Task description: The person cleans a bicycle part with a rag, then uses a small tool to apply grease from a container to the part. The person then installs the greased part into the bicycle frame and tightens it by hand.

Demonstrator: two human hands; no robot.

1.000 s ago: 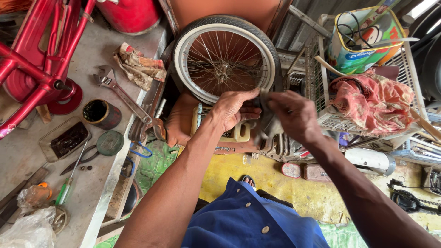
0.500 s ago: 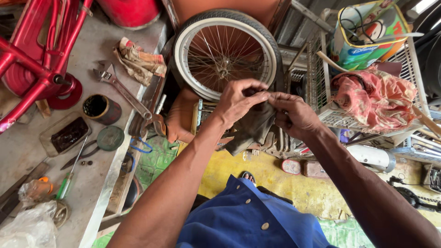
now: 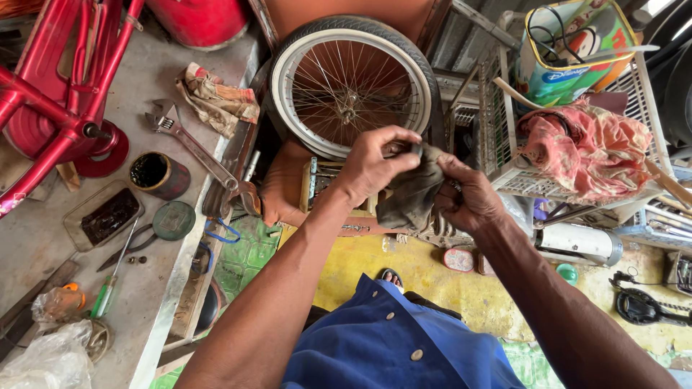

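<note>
Red frame (image 3: 50, 115): at 10 o'clock, lying on the grey workbench (image 3: 137, 86).
Adjustable wrench (image 3: 189, 142): on the bench, at 9 o'clock of the wheel.
Left hand (image 3: 375, 166): fingers pinched on the top of the dark rag (image 3: 412, 193).
Wheel (image 3: 351, 85): at 12 o'clock, just beyond both hands.
Dark rag: centre, hanging between the hands.
Right hand (image 3: 470, 198): closed on the rag's right edge.
Wire basket (image 3: 577, 155): at 2 o'clock, holding pink cloth (image 3: 587, 148).

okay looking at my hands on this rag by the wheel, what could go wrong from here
The dark rag is gripped by both the left hand and right hand right beside the bicycle wheel; a loose corner might catch in the spokes. The adjustable wrench lies close to the bench edge and could be knocked off by an elbow.
</note>
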